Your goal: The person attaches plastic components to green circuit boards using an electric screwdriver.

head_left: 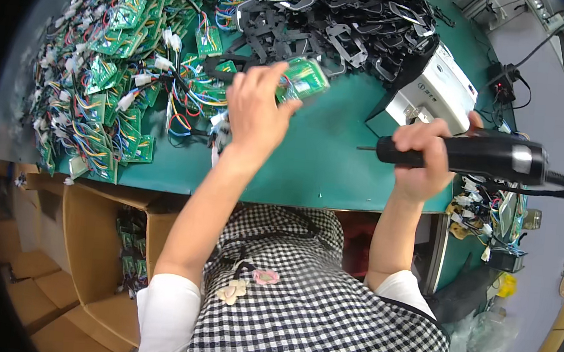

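My left hand (258,107) is over the bench with thumb and fingers closed on a green circuit board (306,76), tilted and slightly blurred. Coloured wires hang below that hand, with a white connector near the wrist; whether they belong to the held board I cannot tell. My right hand (425,151) is wrapped round a black electric screwdriver (491,157), held level. Its thin bit points left toward the middle of the bench and touches nothing. Just beyond the right hand stands a white box-shaped device (441,86), apparently a screw feeder.
A heap of wired circuit boards (114,67) covers the bench's left side. Black plastic frames (335,23) are piled at the back. More wired parts (486,214) lie at the right. An open cardboard box (101,247) stands below the left edge of the green bench top (336,174).
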Action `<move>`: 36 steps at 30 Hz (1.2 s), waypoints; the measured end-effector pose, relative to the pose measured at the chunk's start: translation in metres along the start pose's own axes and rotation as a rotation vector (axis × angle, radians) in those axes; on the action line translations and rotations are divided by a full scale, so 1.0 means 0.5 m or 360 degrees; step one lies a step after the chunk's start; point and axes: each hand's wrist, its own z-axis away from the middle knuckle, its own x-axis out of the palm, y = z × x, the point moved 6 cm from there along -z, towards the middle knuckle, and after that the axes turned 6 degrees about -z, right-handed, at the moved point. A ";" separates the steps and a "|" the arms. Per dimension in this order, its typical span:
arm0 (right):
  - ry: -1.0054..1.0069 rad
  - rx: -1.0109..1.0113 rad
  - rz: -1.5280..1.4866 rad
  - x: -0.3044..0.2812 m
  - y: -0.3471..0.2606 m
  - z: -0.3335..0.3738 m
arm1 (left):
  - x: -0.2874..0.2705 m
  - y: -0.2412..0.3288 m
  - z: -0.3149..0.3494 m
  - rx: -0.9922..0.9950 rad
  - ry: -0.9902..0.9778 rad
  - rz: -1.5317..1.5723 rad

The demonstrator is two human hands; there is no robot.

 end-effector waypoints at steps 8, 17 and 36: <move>0.0115 0.0308 0.0262 -0.086 0.073 0.048 | 0.071 0.029 -0.114 0.0131 -0.0147 -0.0414; 0.0167 0.0474 0.0249 -0.115 0.085 0.064 | 0.278 0.011 -0.217 -0.0652 -0.0622 -0.0133; 0.0051 0.0194 0.0448 -0.119 0.011 0.055 | -0.048 -0.085 -0.019 0.0353 -0.0733 -0.0699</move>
